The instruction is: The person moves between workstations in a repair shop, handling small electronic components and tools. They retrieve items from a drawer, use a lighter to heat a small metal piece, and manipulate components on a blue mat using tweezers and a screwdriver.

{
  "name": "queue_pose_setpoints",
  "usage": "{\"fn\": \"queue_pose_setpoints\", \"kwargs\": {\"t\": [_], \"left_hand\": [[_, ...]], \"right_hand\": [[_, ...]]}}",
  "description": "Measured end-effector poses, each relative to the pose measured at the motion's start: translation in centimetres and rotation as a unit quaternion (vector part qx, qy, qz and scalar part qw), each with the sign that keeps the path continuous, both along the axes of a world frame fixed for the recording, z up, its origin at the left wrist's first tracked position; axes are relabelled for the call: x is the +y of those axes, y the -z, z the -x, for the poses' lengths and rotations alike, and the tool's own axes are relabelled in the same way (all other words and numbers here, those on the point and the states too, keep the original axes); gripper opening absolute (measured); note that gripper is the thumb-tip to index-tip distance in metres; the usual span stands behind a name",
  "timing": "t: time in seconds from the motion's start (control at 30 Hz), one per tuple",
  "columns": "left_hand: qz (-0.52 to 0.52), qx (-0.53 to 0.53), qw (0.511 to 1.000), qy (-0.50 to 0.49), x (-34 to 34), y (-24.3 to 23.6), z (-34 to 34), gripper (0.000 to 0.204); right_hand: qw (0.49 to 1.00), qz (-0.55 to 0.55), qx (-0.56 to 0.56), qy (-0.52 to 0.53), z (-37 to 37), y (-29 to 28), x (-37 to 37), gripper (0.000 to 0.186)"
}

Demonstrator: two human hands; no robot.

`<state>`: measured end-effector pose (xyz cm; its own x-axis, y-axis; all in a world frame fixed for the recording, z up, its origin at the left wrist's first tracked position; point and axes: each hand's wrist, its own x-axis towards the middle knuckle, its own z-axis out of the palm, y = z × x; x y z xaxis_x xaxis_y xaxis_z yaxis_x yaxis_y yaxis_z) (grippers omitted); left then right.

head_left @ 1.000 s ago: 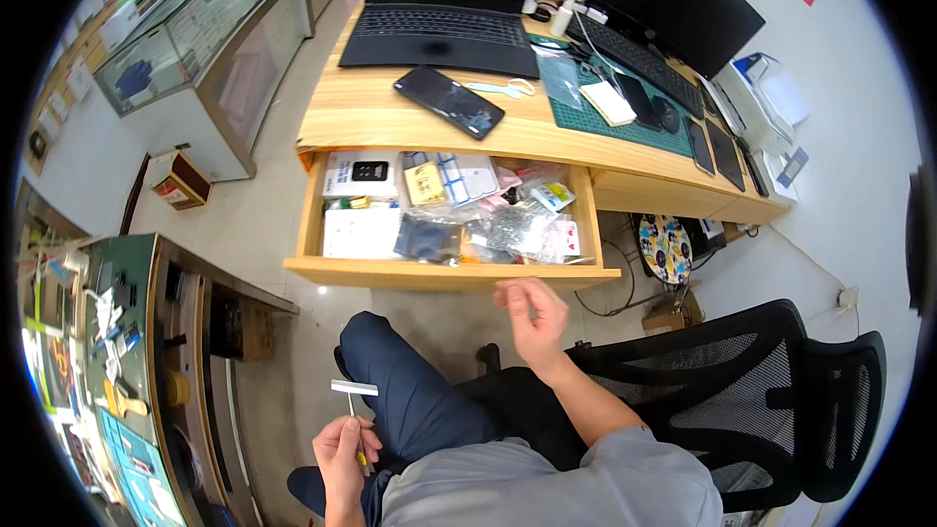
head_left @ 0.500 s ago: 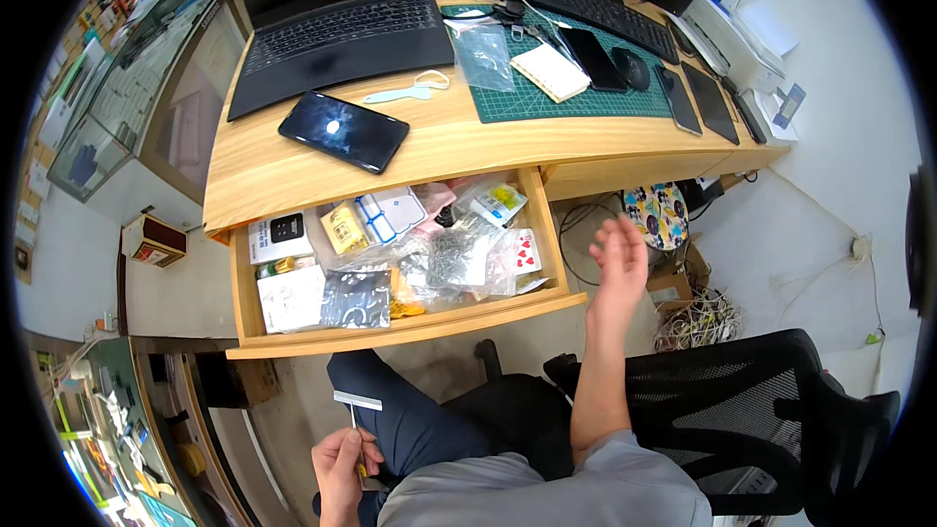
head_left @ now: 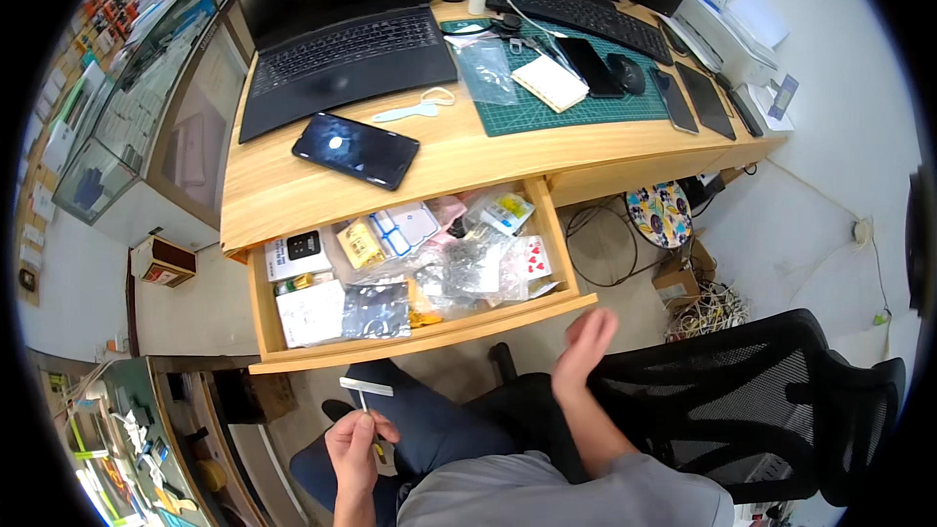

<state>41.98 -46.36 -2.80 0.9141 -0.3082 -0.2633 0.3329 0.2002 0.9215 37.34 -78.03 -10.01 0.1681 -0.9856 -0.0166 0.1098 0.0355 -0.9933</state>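
Note:
My left hand, low on the left above my lap, pinches the thin stem of a small T-shaped tool with a flat, pale grey crossbar. A bit of yellow shows below my fingers. My right hand hangs just off the right end of the drawer front, fingers loosely bent and somewhat blurred, with nothing visible in it. Between me and the desk, the wooden drawer is pulled out. Inside lie clear plastic bags, a dark pouch, white boxes and a playing card.
On the desk are a laptop, a black phone, a pale blue strap, a green cutting mat, a notepad and a keyboard. A black mesh chair stands on the right, near bundled cables.
My right hand has dropped down and slightly left, away from beside the drawer, its fingers more bent. My left hand still holds the tool, raised slightly. The view has shifted a little.

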Motion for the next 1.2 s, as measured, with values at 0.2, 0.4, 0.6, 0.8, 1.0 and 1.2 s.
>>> {"fn": "queue_pose_setpoints", "kwargs": {"t": [0.2, 0.4, 0.6, 0.8, 1.0, 1.2], "left_hand": [[-0.039, 0.011, 0.998, 0.054, 2.8, 0.2, 0.5, 0.026], [-0.027, 0.031, 0.999, 0.012, 5.0, 1.3, 2.4, 0.025], [-0.035, 0.034, 0.999, -0.005, 5.4, 1.5, 4.0, 0.026], [-0.041, 0.039, 0.998, -0.003, 4.9, 1.7, 4.8, 0.026], [-0.052, 0.057, 0.997, 0.015, 4.3, 2.6, 4.0, 0.027], [-0.041, 0.071, 0.994, 0.079, 2.6, 3.8, 1.6, 0.026]], "right_hand": [[0.929, 0.142, 0.144, -0.311, -3.8, 0.5, 9.1, 0.021], [0.937, 0.112, 0.135, -0.302, -9.8, -0.2, 7.8, 0.028], [0.941, 0.113, 0.094, -0.305, -16.1, 1.2, 5.4, 0.034], [0.925, 0.107, 0.119, -0.343, -20.4, 1.9, 3.7, 0.031], [0.945, -0.16, -0.076, -0.276, -17.8, 3.8, -0.6, 0.011], [0.84, -0.398, -0.35, -0.114, -13.5, 4.1, -17.6, 0.073]]}}
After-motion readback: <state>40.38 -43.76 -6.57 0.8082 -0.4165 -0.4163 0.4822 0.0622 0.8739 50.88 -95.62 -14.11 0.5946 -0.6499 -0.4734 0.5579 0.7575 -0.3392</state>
